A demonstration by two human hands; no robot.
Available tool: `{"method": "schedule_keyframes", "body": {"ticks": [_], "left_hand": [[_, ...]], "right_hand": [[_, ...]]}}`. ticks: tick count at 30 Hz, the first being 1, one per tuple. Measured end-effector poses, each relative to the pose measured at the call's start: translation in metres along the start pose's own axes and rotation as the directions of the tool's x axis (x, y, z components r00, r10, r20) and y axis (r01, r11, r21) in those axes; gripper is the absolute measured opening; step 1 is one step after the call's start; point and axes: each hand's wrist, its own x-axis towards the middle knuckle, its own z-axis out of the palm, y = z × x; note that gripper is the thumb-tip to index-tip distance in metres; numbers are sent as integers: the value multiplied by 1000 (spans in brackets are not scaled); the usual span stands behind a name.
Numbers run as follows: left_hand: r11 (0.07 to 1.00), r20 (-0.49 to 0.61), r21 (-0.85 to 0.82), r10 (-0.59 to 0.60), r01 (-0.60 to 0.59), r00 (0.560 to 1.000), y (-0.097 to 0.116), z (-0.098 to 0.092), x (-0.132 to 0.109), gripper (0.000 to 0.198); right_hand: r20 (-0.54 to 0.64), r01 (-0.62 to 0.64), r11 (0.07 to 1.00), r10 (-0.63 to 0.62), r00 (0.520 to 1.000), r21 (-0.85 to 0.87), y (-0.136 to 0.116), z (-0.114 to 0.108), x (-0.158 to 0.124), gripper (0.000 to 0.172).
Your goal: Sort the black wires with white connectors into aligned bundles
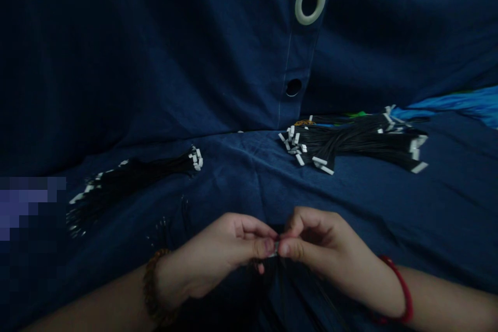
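In the head view, a small pale plug (276, 249) sits between the fingertips of both hands. The left hand (218, 249) comes in from the plug's left, thumb laid over curled fingers, its grip closed on the plug. The right hand (327, 249) reaches in from the plug's right, wrist angled inward, thumb and forefinger pinched together at the plug's edge; what they pinch is too small to tell. Black wires (282, 282) trail below the plug.

The held connector (276, 249) looked whitish, the bundled wires (350, 140) black, their plugs (197, 159) white. The cloth (241, 187) was navy, its grommet (298, 5) pale, the right bracelet (406, 293) red, the left bracelet (150, 285) mottled brown.
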Motion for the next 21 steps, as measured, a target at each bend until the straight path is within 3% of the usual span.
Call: {"method": "schedule_keyframes", "body": {"ticks": [6,10,11,15,17,21], "left_hand": [[999,-38,40,10,-8,999,-1,3,0,18],[996,-53,82,27,-23,998,-1,0,2,13],[997,-42,71,28,-25,999,-1,-2,3,11],[1000,-37,-8,14,-14,999,-1,-7,5,10],[1000,-42,-6,25,-25,999,-2,-7,5,11],[998,-16,18,52,-52,998,-4,-3,5,11]], "right_hand": [[46,16,986,-8,999,-164,3,1,-2,22],[206,34,984,3,979,-174,-8,-9,-1,9],[261,45,983,3,965,-177,-13,-12,-1,12],[402,152,940,-18,916,-304,-33,-18,-2,56],[365,161,886,10,931,-434,-37,-15,-4,57],[228,96,788,58,972,-609,-32,-8,-6,31]]}}
